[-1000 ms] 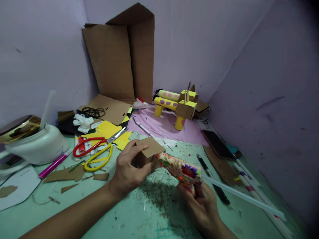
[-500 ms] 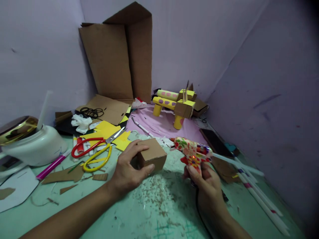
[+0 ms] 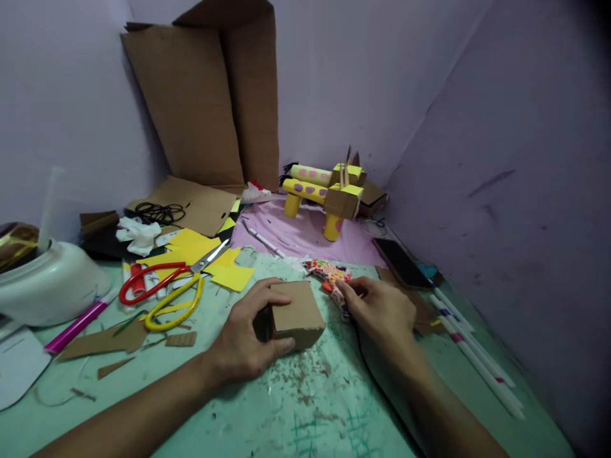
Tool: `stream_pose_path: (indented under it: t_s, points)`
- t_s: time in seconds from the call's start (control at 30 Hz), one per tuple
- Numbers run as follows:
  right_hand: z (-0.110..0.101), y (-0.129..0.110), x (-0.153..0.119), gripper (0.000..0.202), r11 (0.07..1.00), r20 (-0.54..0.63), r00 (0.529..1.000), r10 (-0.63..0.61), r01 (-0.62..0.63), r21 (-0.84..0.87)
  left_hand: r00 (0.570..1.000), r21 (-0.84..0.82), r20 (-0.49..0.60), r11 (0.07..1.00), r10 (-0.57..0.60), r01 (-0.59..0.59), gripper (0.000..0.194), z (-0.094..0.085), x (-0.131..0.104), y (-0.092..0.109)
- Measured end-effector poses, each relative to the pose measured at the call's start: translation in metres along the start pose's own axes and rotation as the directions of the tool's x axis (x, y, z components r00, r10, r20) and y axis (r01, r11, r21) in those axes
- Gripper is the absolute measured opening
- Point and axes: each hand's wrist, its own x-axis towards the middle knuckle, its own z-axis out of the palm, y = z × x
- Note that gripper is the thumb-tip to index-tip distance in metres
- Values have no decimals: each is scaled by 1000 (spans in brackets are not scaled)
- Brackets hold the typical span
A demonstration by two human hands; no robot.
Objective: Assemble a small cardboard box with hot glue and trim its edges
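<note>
Room: lilac walls [image 3: 344, 83], scuffed on the right side.
Tabletop [image 3: 238, 426]: mint green; brown crumbs [image 3: 305, 381] and green grid-like marks [image 3: 310, 436] lie at 6 o'clock, hours read around the small cardboard box [image 3: 298, 305].
White pot [image 3: 52, 286]: one, at 9 o'clock.
Magenta pen [image 3: 79, 327]: one, at 9 o'clock, beside the pot.
Scissors [image 3: 195, 268]: one pair, at 10 o'clock, one handle red, one yellow; blades over yellow paper [image 3: 232, 278].
Tall folded cardboard [image 3: 191, 108]: one, at 11 o'clock, by the wall.
Left hand [image 3: 248, 337]: pinches the box, thumb on its near face, fingers over the top.
Box: one, low in the middle of the view.
Spotted tube animals [image 3: 305, 189]: two, between 12 and 1 o'clock, by a pink cloth [image 3: 267, 219].
Glue gun [image 3: 334, 273]: one, between 1 and 2 o'clock; black cord [image 3: 370, 372] toward 4 o'clock.
Right hand [image 3: 382, 312]: at 3 o'clock, fingertips at the gun's handle; cannot tell whether they grip.
Phone [image 3: 403, 262]: one, between 2 and 3 o'clock.
White banded rods [image 3: 477, 356]: at least two, at 3 o'clock.
</note>
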Motion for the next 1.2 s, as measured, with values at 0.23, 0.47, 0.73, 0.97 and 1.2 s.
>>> stream_pose_path:
  t_s: [0.23,0.47,0.73,0.97,1.2]
  points:
    - [-4,-13,-34,38,675,174,700,-693,546,495,998,-111,63,994,16,-9,42,1,-3,-4]
    - [14,-20,-48,24,657,80,714,-696,587,474,994,-206,102,978,51,-29,36,3,-2,-5]
    - [15,-21,-49,21,598,1,678,-735,647,473,991,-275,116,961,59,-25,35,3,-3,-8]
    - [17,-20,-49,21,587,-22,674,-738,658,470,988,-276,117,959,97,-62,35,3,-2,-8]
    - [19,-19,-48,20,575,-46,671,-740,667,473,986,-252,124,965,111,-76,35,2,-2,-9]
